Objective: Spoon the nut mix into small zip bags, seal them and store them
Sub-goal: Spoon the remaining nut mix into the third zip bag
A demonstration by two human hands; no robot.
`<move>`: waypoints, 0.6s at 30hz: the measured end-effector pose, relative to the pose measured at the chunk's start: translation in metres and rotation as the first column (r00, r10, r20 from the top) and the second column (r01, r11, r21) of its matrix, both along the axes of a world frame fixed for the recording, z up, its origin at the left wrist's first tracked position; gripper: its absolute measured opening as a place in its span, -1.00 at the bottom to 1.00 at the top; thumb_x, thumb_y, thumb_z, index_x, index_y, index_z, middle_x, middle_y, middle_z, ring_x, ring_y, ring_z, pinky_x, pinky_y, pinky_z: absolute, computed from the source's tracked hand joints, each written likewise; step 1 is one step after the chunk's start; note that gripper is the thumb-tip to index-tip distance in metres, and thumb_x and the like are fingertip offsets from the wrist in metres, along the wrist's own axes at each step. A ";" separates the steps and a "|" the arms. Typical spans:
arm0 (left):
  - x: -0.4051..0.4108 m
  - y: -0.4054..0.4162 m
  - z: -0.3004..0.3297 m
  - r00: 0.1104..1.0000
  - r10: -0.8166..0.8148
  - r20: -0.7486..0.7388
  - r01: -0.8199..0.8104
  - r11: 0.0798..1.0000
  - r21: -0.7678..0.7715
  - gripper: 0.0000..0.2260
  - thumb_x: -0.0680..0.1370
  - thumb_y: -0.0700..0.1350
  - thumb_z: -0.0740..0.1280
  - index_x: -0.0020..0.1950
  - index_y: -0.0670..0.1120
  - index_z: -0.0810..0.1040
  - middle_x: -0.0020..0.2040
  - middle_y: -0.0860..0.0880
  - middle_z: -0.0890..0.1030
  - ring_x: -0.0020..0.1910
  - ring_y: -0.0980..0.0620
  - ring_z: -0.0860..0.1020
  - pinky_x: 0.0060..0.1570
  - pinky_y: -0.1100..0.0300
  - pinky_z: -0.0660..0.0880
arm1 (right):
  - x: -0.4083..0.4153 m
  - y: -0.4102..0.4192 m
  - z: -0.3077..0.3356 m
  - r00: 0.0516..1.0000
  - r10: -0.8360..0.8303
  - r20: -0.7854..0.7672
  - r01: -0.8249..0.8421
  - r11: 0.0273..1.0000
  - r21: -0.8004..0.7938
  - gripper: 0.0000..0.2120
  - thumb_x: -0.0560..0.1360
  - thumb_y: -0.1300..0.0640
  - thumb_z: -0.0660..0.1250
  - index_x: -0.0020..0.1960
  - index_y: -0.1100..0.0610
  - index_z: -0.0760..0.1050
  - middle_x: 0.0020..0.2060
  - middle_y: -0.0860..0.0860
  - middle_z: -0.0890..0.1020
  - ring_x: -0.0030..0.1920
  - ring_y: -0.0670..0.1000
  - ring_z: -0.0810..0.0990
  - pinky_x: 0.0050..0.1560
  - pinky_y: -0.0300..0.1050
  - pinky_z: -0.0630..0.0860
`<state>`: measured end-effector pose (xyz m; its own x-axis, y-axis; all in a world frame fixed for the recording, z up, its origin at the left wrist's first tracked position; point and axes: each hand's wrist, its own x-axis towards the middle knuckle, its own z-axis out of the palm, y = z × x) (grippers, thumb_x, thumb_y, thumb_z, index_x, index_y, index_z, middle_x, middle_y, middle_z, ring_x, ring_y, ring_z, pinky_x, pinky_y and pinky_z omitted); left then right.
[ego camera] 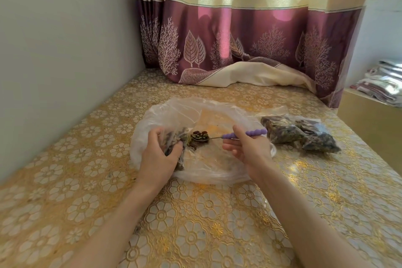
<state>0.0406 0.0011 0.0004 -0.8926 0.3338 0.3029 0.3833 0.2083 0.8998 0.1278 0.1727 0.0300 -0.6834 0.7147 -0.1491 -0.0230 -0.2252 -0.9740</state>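
Observation:
A large clear plastic bag (208,115) lies spread open on the table. Over its left part my left hand (159,153) grips a small zip bag (174,139) partly filled with nut mix. My right hand (245,148) pinches the purple beaded handle of a spoon (243,135). The spoon's bowl, heaped with nut mix (199,136), is level at the mouth of the small bag. A little more mix lies on the plastic just under the spoon. Two filled small bags (300,136) lie side by side to the right of the large bag.
The table has a gold floral cover (195,224). A grey wall (65,50) runs along its left side. A purple and cream curtain (239,50) hangs at the back, its hem lying on the tabletop. Folded cloths (385,85) sit on a ledge at far right.

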 end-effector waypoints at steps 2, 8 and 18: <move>0.000 0.000 0.000 1.000 0.002 -0.001 -0.002 1.000 0.006 -0.73 0.51 -0.08 0.35 0.15 0.03 0.35 -0.05 0.23 0.47 -0.12 0.41 0.44 -0.23 0.50 0.32 | 0.002 0.001 0.000 0.999 0.044 -0.022 -0.045 0.997 -0.062 -0.72 0.56 0.15 0.29 -0.11 0.38 0.58 -0.39 0.13 0.65 -0.49 -0.08 0.62 -0.58 -0.36 0.41; 0.000 0.001 0.000 1.000 0.003 0.002 -0.003 1.000 0.017 -0.74 0.51 -0.09 0.35 0.13 0.03 0.35 -0.04 0.22 0.48 -0.14 0.45 0.46 -0.25 0.55 0.35 | 0.007 0.006 -0.002 0.993 0.086 -0.083 -0.101 0.977 -0.190 -0.75 0.56 0.22 0.27 -0.06 0.44 0.55 -0.32 0.17 0.65 -0.51 -0.09 0.60 -0.60 -0.38 0.39; 0.000 0.000 0.001 1.000 0.007 0.010 -0.007 1.000 0.020 -0.72 0.52 -0.09 0.35 0.17 0.00 0.35 -0.02 0.22 0.47 -0.10 0.39 0.45 -0.26 0.53 0.36 | 0.017 0.014 0.002 0.986 0.120 -0.117 -0.140 0.972 -0.189 -0.65 0.57 0.19 0.26 -0.34 0.27 0.62 -0.35 0.14 0.68 -0.50 -0.11 0.56 -0.60 -0.39 0.36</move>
